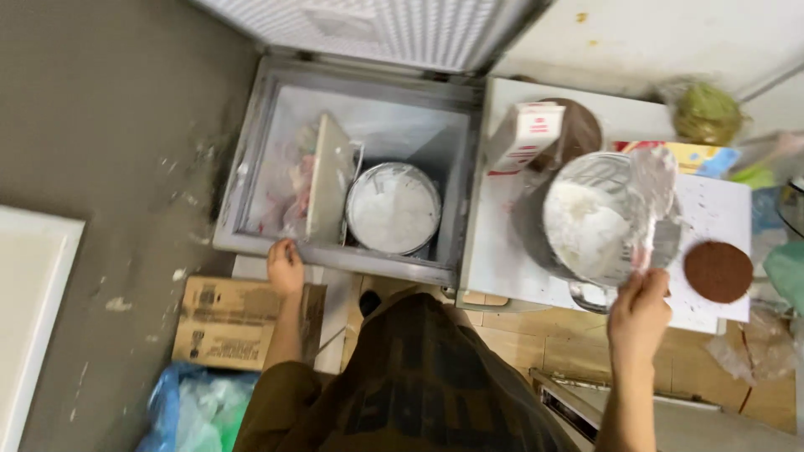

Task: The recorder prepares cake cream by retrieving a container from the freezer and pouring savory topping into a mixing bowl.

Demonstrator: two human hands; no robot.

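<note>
Freezer (251,209): open, left of the surface (502,251), touching it.
In freezer: round tub (393,208) to the right; flat board (327,180) upright just left of it; bags (289,188) leftmost.
Left hand (285,266): on freezer's near rim.
Right hand (641,305): at near edge of bowl (599,219), over the surface.
Carton (526,134): behind bowl.
Round disc (718,271): right of bowl.
Cardboard box (230,322): on floor, before freezer.

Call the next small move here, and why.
Probably lower the metal bowl of white cream into the open freezer. The right hand holds the bowl up above the counter, the left hand rests on the freezer's front rim, and a covered round tub already sits inside.
</note>
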